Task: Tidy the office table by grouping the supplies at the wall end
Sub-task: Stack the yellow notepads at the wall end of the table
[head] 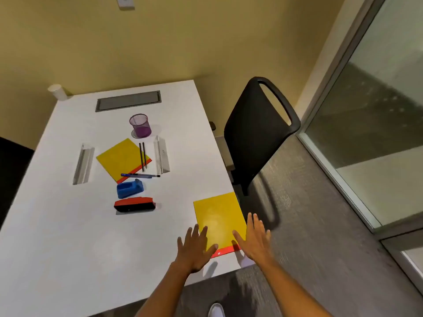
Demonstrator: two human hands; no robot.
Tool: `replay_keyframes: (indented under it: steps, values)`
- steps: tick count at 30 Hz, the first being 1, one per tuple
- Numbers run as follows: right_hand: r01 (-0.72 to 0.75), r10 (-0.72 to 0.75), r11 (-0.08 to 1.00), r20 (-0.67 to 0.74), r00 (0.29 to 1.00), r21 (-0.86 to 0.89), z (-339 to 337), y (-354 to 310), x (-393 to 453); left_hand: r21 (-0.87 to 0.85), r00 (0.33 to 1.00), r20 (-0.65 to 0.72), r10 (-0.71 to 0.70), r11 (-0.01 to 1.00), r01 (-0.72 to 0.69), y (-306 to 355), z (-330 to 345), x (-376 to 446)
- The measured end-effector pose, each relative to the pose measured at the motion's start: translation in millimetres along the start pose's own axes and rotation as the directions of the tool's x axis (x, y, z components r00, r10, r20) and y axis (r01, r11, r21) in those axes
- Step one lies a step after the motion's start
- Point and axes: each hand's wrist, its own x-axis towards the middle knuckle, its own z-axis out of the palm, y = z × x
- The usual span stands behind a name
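A yellow notepad with a red edge (pixel 218 215) lies near the table's right edge, close to me. My left hand (pixel 194 247) hovers at its left side with fingers spread, and my right hand (pixel 254 239) at its right side, fingers straight. Neither hand grips anything. Farther up the white table (pixel 57 225) lie a second yellow notepad (pixel 120 157), two dark pencils (pixel 142 156), a blue pen (pixel 139 175), a blue tape dispenser (pixel 129 188) and a red-and-black stapler (pixel 134 204). A purple mesh cup (pixel 140 125) stands nearer the wall.
Two clear rulers or sign holders (pixel 83 163) (pixel 162 155) lie beside the far notepad. A grey cable hatch (pixel 128 100) and a white cup (pixel 57 91) sit at the wall end. A black chair (pixel 258 133) stands at the table's right side.
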Motion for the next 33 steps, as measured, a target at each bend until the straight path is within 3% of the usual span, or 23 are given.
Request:
replay_keyframes:
  steps: [6,12,21,23,26,28,31,33]
  values:
    - [-0.07,0.048,0.976,0.11,0.993,0.205,2.0,6.1,20.4,-0.058,0.986,0.156,-0.061,0.996,0.071,16.0,12.0,22.5]
    - [-0.1,0.059,0.925,0.123,0.991,0.368,6.3,9.4,32.6,-0.207,0.975,0.22,-0.04,0.974,0.087,18.7,12.8,31.5]
    - [-0.126,0.099,0.895,0.086,0.991,0.428,1.7,8.0,34.3,-0.316,0.99,0.136,-0.046,0.945,0.088,24.1,21.6,31.1]
    - [-0.148,0.117,0.877,0.095,0.989,0.457,1.3,8.2,33.7,-0.49,0.996,0.07,-0.062,0.867,0.089,24.4,22.1,28.0]
    - [-0.2,0.15,0.827,0.137,0.979,0.526,6.8,11.5,30.4,-0.739,0.986,-0.003,-0.169,0.665,0.111,20.2,19.3,21.7]
    - [-0.201,0.149,0.804,0.137,0.979,0.56,12.6,14.1,27.0,-0.839,0.971,0.023,-0.236,0.524,0.147,12.8,16.6,18.5]
    - [-0.154,0.118,0.791,0.1,0.988,0.592,16.7,12.9,21.2,-0.952,0.955,0.142,-0.262,0.228,0.204,-1.1,13.1,10.5]
    - [-0.117,0.088,0.783,0.077,0.993,0.611,11.9,6.7,16.9,-0.968,0.952,0.187,-0.241,0.12,0.221,-10.7,12.5,3.2]
